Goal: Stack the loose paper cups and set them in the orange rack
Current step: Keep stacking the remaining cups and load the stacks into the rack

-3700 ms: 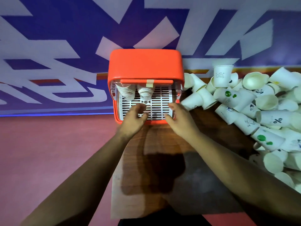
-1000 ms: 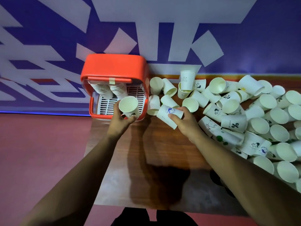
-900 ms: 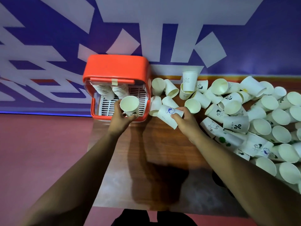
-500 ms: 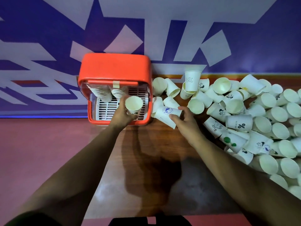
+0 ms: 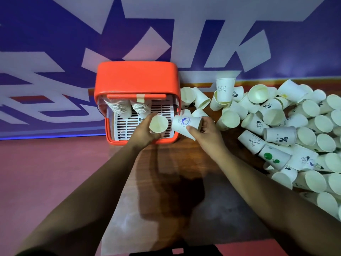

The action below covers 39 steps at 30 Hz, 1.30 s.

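Two hands, each holding a paper cup, at the front of the orange rack

At the left end of the wooden table (image 5: 166, 163) stands the orange rack (image 5: 136, 78), against the blue-and-white wall; under its lid, two stacks of cups (image 5: 122, 109) lean over the white slatted tray (image 5: 125, 126). The left hand (image 5: 143, 133) curls round a plain paper cup (image 5: 158, 124), mouth towards the camera, over the tray's front right part. Just beside it, at the rack's right edge, the right hand (image 5: 208, 134) grips a blue-printed cup (image 5: 184, 122) tipped on its side. Further right, a pile of loose cups (image 5: 276, 126) covers the table, most lying on their sides, with one upright cup (image 5: 225, 89) near the wall.
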Each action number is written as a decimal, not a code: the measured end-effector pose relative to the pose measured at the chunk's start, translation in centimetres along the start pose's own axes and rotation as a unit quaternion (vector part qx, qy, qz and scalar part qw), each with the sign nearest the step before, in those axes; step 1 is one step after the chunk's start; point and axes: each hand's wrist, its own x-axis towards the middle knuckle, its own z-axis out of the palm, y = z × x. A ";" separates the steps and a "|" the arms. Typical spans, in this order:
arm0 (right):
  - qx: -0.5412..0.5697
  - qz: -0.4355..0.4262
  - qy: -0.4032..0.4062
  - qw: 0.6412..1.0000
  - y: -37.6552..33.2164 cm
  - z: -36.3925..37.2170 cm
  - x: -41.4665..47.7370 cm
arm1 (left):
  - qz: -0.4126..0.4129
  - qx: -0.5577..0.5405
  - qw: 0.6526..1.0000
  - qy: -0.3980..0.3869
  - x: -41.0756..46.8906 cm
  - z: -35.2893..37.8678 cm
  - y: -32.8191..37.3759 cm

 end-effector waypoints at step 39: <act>-0.307 -0.151 -0.074 0.937 0.3 6.1 1.7 | -0.035 -0.009 0.998 0.044 -2.0 0.1 1.7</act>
